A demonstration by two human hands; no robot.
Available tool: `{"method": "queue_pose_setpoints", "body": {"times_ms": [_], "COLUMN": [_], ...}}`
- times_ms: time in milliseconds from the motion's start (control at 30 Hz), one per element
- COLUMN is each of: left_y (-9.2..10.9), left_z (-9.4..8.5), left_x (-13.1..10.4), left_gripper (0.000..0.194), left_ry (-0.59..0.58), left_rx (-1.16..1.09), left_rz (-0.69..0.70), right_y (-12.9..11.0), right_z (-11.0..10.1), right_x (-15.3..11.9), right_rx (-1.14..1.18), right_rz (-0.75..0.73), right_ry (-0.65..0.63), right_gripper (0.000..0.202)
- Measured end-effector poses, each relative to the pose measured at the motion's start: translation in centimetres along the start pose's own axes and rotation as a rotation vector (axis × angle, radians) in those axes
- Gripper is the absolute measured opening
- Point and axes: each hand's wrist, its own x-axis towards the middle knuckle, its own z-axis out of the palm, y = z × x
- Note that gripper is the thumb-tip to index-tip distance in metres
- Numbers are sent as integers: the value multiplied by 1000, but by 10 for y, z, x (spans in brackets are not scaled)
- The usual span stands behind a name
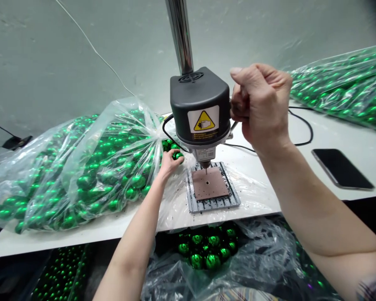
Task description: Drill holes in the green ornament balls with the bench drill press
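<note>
My left hand is closed on a shiny green ball, beside the gathered neck of a big clear bag of similar balls. My right hand makes a fist at the side of the black drill press head, around its feed handle; the fingers mostly hide the grip. Under the head, the thin drill bit points down over a brown square pad with a small dark-centred hole. That pad lies on a grey slotted base plate strewn with dark chips.
A phone lies at the right of the white table. Another bag of green balls fills the back right. Below the front edge, an open plastic bag holds green balls. A chrome column rises behind the drill head.
</note>
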Motion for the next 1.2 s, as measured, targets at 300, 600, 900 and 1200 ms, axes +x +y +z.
{"method": "queue_pose_setpoints", "body": {"times_ms": [300,600,900,1200], "left_y": [26,33,28,10], "left_z": [-19,-3,14,47], "left_x": [-102,-132,-126,-132], "left_gripper": [26,36,35,59], "left_ry": [-145,-103,-52,13], "left_rx": [-1027,-960,-899,-446], "left_rz": [-569,-530,-435,-145], "right_y": [-7,-8,-7,2], "right_z": [5,5,6,0], "right_x": [-4,-3,-1,4], "right_rx": [-29,-12,-64,-70], "right_rz": [-12,2,-2,-78], "right_ry": [49,61,57,-28], "right_gripper": [46,41,45,48]}}
